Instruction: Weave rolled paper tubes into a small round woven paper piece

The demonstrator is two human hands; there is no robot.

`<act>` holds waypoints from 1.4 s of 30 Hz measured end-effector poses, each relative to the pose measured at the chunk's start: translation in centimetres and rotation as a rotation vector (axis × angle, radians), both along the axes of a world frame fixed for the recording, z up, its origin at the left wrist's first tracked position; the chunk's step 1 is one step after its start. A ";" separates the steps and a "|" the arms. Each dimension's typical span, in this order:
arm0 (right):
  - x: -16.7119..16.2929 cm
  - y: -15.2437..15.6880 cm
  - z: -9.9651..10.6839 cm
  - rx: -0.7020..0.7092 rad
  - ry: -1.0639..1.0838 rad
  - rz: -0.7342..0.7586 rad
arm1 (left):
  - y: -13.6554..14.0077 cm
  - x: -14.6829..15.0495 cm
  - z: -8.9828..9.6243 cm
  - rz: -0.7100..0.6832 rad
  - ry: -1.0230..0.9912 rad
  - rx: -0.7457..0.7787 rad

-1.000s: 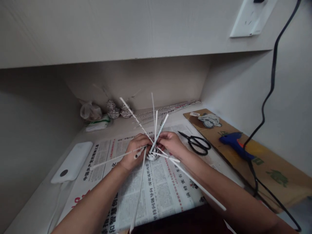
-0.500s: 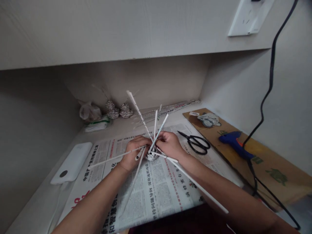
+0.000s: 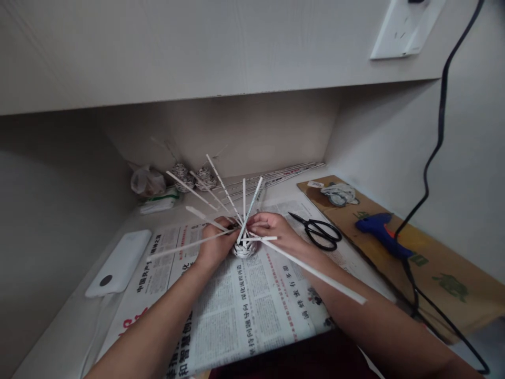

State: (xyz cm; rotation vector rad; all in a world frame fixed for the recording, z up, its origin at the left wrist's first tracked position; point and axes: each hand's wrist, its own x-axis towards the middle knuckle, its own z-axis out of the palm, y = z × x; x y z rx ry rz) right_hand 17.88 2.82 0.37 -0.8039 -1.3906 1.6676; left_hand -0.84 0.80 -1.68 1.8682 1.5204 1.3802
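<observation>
A small round piece woven from rolled paper tubes point(image 3: 244, 249) sits between my hands, over the newspaper point(image 3: 232, 310). Several white paper tubes point(image 3: 224, 187) fan out from its top. On its left side, my left hand point(image 3: 216, 239) is closed around the woven piece and the bases of the tubes. From the right, my right hand point(image 3: 272, 226) pinches at the tubes near the rim; the exact fingertip contact is partly hidden. One long paper tube point(image 3: 315, 271) runs out over my right forearm.
Black-handled scissors point(image 3: 319, 231) lie right of my right hand. A blue glue gun point(image 3: 381, 231) rests on a cardboard sheet point(image 3: 418, 263) with its black cord. At left is a white power bank point(image 3: 118, 263). Woven pieces point(image 3: 205, 179), a plastic bag point(image 3: 148, 181) and spare tubes point(image 3: 284, 173) lie behind.
The woven piece has turned in my hands, so the tubes fan differently, with more pointing up and left. The long right tube has swung upward. Both hands stay near the rim.
</observation>
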 end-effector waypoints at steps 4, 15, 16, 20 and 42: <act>0.0 -0.1 0.2 0.041 -0.007 0.026 | 0.3 0.4 -0.5 -0.055 -0.203 -0.055; -0.4 -0.4 -0.9 0.263 -0.185 -0.079 | -0.3 0.5 0.4 -0.049 -0.294 -0.058; -0.5 -0.3 -1.1 0.304 -0.215 -0.124 | -0.2 0.5 0.3 -0.062 -0.293 -0.052; -0.9 0.1 -2.2 0.409 -0.334 -0.262 | 0.1 0.3 0.2 -0.087 -0.313 -0.068; -1.8 -0.2 -1.9 -0.113 0.039 -0.269 | -0.6 0.4 -0.1 -0.088 -0.023 0.080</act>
